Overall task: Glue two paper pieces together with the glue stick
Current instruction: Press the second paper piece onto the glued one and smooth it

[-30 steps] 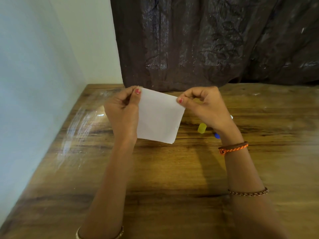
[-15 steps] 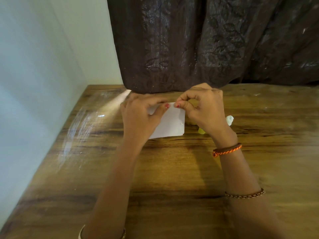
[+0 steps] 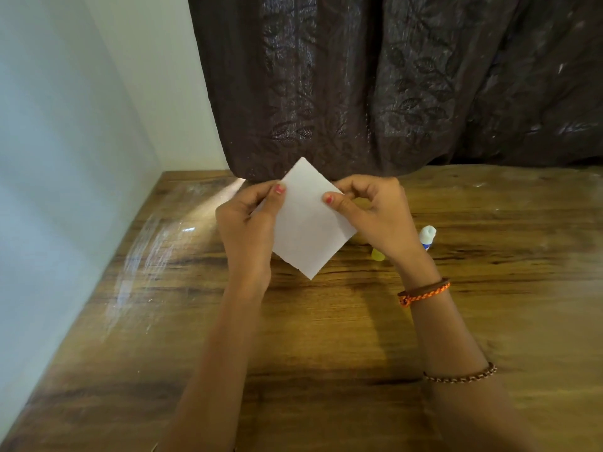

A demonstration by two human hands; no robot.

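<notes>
Hands: your left hand (image 3: 248, 223) and right hand (image 3: 375, 216) both pinch the white paper (image 3: 310, 223), tilted like a diamond.
Table (image 3: 326, 337): glue stick (image 3: 426, 237) beside your right wrist.

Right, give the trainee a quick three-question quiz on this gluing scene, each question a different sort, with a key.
1. True or false: the white paper lies flat on the table.
2. Which hands hold the paper? A) left hand only B) right hand only C) both
3. Fill in: the glue stick lies on the table beside the ___ wrist.

Key
1. False: it is held up, turned like a diamond.
2. C: thumb and fingers of each hand pinch an upper edge.
3. Right; a small yellow piece, perhaps its cap, lies there too.
</notes>
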